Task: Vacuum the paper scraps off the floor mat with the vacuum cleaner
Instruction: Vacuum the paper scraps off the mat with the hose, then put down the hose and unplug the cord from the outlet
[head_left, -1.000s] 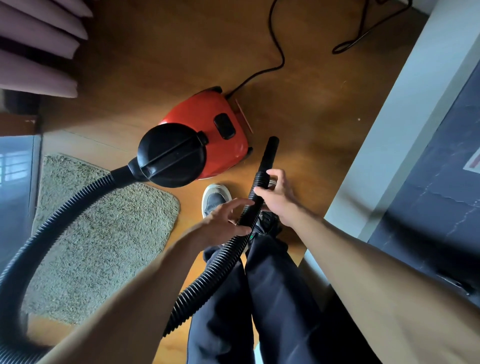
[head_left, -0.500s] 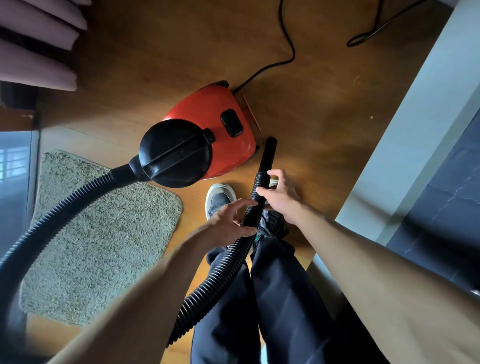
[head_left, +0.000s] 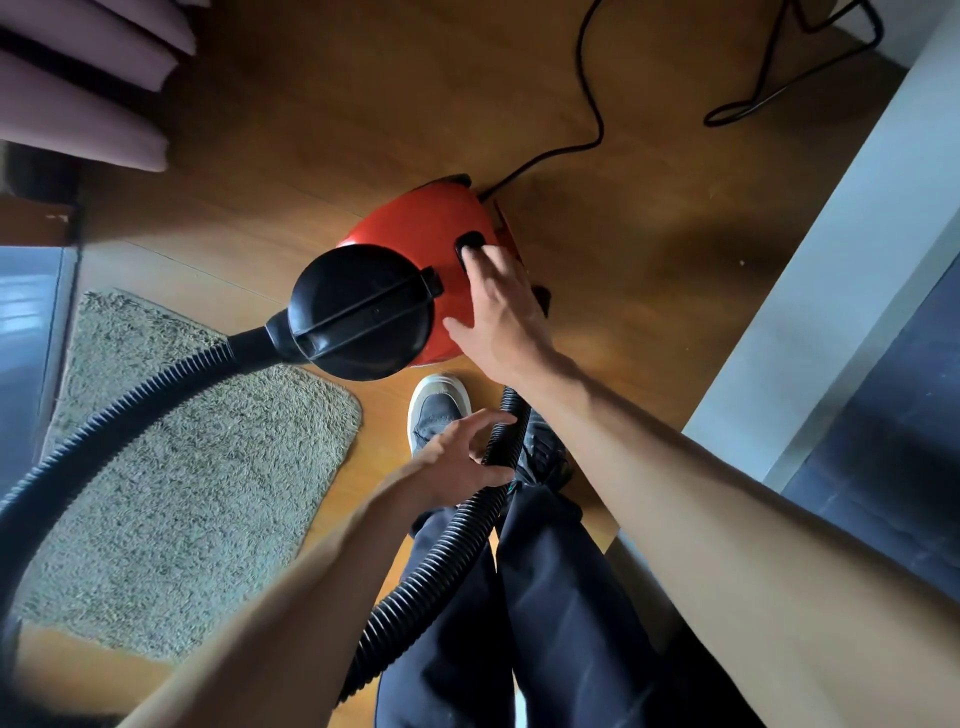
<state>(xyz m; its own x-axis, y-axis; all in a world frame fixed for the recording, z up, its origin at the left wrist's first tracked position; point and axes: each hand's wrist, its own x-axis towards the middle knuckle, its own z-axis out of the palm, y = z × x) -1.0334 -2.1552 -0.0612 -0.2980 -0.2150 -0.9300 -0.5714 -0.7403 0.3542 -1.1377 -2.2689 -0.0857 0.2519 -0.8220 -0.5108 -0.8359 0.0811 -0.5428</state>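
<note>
While the right hand (head_left: 498, 312) stretches out over the vacuum (head_left: 410, 234), its fingers lie straight and loose. The fingertips sit on the black button (head_left: 467, 243) on top of the red shell, so that's a touch and no grip at all. Down below, the left hand (head_left: 452, 462) has the hose (head_left: 441, 551), thumb underneath and fingers curled loosely over the ribbed tube, a light pinch rather than a fist. That stretch of hose comes up from the bottom between the person's dark trouser legs. Its far end slips behind the right forearm, so I can't tell where the tip is.

The vacuum stands on the wooden floor (head_left: 363, 104), just ahead of a grey shoe (head_left: 436, 410). Its black lid (head_left: 358, 312) faces us, and from the lid's left side the hose sweeps out low across the mat (head_left: 197, 467) and off the left edge. The shaggy grey-green mat lies flat on the floor, just left of the vacuum and the shoe. A black cord (head_left: 601, 130) snakes away from the back of the vacuum towards the top of the view. Folds of a pale curtain (head_left: 78, 119) hang in the top left corner.
</note>
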